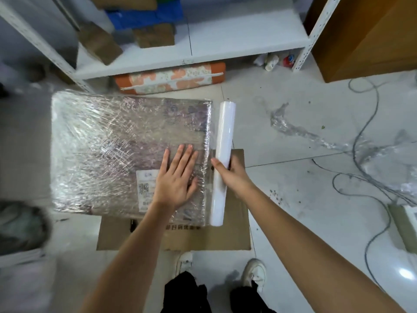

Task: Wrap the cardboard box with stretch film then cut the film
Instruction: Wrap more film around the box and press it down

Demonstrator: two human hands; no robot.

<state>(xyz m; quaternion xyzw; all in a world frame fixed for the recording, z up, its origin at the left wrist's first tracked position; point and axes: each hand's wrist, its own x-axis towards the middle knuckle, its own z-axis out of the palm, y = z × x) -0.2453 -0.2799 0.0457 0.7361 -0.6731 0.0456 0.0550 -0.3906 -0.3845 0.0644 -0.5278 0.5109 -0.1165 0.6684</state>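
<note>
A large flat cardboard box, covered in glossy stretch film, lies in the middle of the view with a white label near its front. My left hand presses flat on the wrapped top near the box's right edge, fingers straight. My right hand grips the white stretch film roll, which lies along the box's right edge. A short stretch of film runs from the roll onto the box.
A flattened cardboard sheet lies on the tiled floor under the box. White shelving stands behind, with an orange patterned cushion beneath it. Crumpled film scraps and grey cables lie to the right. A wooden cabinet is at the far right.
</note>
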